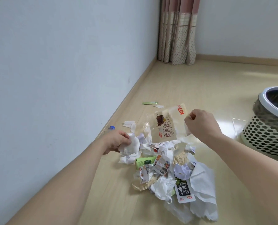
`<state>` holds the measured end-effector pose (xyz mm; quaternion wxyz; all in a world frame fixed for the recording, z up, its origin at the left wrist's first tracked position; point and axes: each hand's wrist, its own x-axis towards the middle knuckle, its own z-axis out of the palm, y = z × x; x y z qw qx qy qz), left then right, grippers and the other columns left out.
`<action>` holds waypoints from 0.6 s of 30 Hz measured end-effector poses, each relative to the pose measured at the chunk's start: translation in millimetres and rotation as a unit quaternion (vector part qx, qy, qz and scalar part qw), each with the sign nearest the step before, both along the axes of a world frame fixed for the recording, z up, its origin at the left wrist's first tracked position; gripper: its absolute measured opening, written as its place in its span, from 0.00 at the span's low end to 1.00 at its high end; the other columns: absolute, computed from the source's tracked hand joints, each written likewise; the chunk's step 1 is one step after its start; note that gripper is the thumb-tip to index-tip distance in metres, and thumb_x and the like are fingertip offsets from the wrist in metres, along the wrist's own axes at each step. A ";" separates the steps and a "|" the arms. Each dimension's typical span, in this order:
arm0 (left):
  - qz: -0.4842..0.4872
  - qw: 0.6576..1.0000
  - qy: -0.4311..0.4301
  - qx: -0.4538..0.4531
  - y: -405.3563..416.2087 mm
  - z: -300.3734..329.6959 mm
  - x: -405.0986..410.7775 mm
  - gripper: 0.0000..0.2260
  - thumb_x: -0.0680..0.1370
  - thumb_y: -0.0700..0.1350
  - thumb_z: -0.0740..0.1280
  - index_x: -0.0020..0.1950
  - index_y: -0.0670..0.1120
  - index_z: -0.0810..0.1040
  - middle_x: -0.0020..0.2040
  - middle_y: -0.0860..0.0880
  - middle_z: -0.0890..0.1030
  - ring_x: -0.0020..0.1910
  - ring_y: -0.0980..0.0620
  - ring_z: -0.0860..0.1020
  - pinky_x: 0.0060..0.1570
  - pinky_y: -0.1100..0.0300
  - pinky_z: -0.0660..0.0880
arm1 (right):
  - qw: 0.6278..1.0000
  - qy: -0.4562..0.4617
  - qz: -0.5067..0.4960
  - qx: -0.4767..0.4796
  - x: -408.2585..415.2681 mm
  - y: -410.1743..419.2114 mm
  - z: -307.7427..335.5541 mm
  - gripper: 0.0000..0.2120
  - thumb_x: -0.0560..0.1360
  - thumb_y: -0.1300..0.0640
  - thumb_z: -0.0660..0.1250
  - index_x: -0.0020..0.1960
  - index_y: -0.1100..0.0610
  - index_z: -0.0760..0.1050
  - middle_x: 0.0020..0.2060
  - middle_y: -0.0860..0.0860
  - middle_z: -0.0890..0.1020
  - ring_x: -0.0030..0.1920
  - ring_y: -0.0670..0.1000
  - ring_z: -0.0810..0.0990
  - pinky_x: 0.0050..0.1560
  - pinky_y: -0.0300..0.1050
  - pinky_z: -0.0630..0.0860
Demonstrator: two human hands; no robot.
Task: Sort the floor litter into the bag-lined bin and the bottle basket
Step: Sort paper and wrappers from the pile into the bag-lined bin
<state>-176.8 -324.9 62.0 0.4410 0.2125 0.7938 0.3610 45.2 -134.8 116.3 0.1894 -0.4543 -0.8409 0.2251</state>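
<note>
Two hands: both loaded at once, hovering over the litter pile (170,169).
Right hand (201,123): pinching the snack wrapper (168,125) by its right edge, lifting it clear of the floor — thin film hanging slack below the fingers.
Left hand (117,141): curling round a crumpled tissue (131,146) at the pile's left edge.
Slip risk: gripping only a corner, so probably losing the wrapper on a fast swing.
Drag risk: possibly trailing scraps out of the heap with the tissue.
Bottle (111,128): lying against the baseboard behind the left hand, only the blue cap showing — likely getting knocked or overlooked.
Bin (268,130): standing at the right, well apart from the pile, bag-lined mouth facing up.
Basket: not showing.
Open room: bare floor lying between the right hand and the bin.
Edges: wall (62,70) crowding the left arm.
</note>
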 end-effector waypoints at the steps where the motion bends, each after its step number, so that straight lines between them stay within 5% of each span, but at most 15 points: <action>1: -0.016 1.000 0.007 0.004 7.2 10.9 3.1 0.05 0.74 0.37 0.70 0.44 0.45 0.77 0.40 0.46 0.79 0.35 0.50 0.75 0.31 0.60 0.74 | 1.000 0.003 -0.006 0.001 6.0 2.8 4.1 0.11 0.76 0.59 0.58 0.35 0.57 0.70 0.31 0.50 0.76 0.33 0.54 0.72 0.31 0.44 0.67; 6: -0.085 0.993 0.037 0.075 82.0 76.4 71.9 0.06 0.76 0.35 0.69 0.43 0.45 0.75 0.38 0.47 0.76 0.33 0.51 0.74 0.28 0.61 0.75 | 0.994 0.036 -0.097 -0.034 91.5 39.1 34.0 0.07 0.74 0.59 0.60 0.37 0.57 0.72 0.35 0.52 0.77 0.37 0.54 0.74 0.30 0.43 0.65; 9: -0.106 0.986 0.040 0.120 136.4 101.4 135.2 0.06 0.76 0.34 0.68 0.44 0.45 0.74 0.41 0.45 0.77 0.35 0.49 0.76 0.27 0.59 0.77 | 0.985 0.047 -0.151 -0.069 158.0 67.4 44.4 0.06 0.73 0.61 0.60 0.39 0.60 0.74 0.35 0.55 0.79 0.41 0.56 0.78 0.39 0.48 0.75; 18: -0.224 0.948 0.081 0.213 271.0 119.0 356.1 0.08 0.77 0.35 0.66 0.40 0.44 0.72 0.38 0.45 0.76 0.33 0.48 0.76 0.29 0.59 0.78 | 0.935 0.093 -0.319 -0.121 357.6 142.4 67.3 0.12 0.75 0.52 0.64 0.52 0.60 0.74 0.43 0.56 0.78 0.44 0.57 0.79 0.45 0.52 0.80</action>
